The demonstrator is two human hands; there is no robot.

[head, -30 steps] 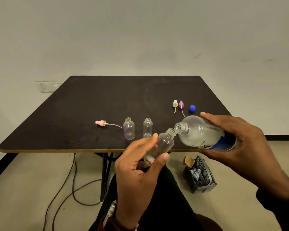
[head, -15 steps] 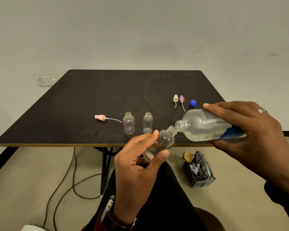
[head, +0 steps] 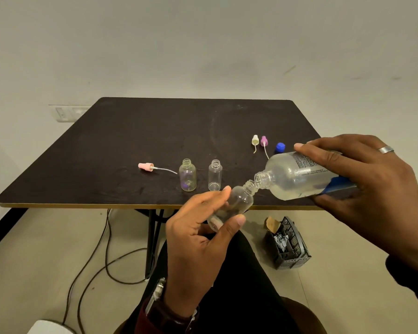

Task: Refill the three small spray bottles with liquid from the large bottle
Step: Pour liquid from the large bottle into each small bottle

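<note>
dark table [head: 130, 141] against a plain wall [head: 203, 44], cables [head: 101, 256] on floor.

A dark worktop [head: 130, 141] fills mid-frame. On it near the front edge stand two open small bottles [head: 187, 175] [head: 214, 175]; a pink sprayer [head: 146, 166] lies left of them. At centre right sit white [head: 254, 140] and purple sprayers [head: 264, 141] beside a blue cap [head: 280, 147].

Clear glossy plastic large bottle [head: 297, 177]; matt dark table [head: 130, 141]; shiny metal ring [head: 385, 149]
</note>
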